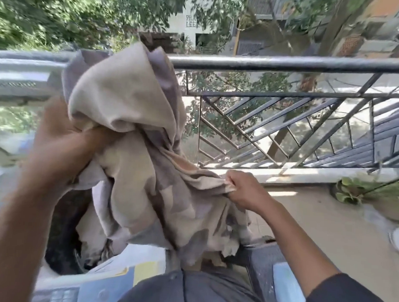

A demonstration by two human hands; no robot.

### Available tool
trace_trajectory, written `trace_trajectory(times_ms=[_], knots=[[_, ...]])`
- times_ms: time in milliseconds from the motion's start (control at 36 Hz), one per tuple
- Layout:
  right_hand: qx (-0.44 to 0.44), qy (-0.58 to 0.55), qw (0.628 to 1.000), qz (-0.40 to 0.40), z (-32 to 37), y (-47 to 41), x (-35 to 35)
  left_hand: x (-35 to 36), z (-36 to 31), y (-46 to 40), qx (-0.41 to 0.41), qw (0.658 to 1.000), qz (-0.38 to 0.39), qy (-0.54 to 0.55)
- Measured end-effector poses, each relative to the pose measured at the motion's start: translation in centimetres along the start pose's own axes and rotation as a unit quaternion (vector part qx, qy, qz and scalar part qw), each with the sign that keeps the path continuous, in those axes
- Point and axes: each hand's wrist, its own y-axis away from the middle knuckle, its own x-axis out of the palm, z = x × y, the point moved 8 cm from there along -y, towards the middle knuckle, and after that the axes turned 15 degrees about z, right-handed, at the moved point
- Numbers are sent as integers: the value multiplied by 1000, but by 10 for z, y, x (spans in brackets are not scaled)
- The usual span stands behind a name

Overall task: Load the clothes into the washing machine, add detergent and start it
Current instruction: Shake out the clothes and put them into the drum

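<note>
You are raising your left hand, clenching the beige garment; your right hand, at four o'clock, is pinching its edge.

You stand on an upper-floor balcony of a home. A dark metal railing with slanted bars runs along its outer edge, and beyond it you look down through trees to the walls of neighbouring buildings. A potted plant sits on the tiled floor by the railing's base. A top-loading washing machine stands at your left, its dark drum open, beside the railing.
</note>
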Motion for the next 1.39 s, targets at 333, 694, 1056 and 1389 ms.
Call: trace_trajectory(times_ms=[333,694,1056,1389], knots=[[-342,-156,922,-92,171,105,-130,42,-5,6,15,997,31,-74],[-458,-241,856,-14,238,108,-122,109,-24,12,57,978,127,-157],[-176,-111,977,43,97,59,-55,55,-47,0,125,991,-49,13],[101,193,974,59,4,5,14,36,-64,-13,126,990,-51,-22]])
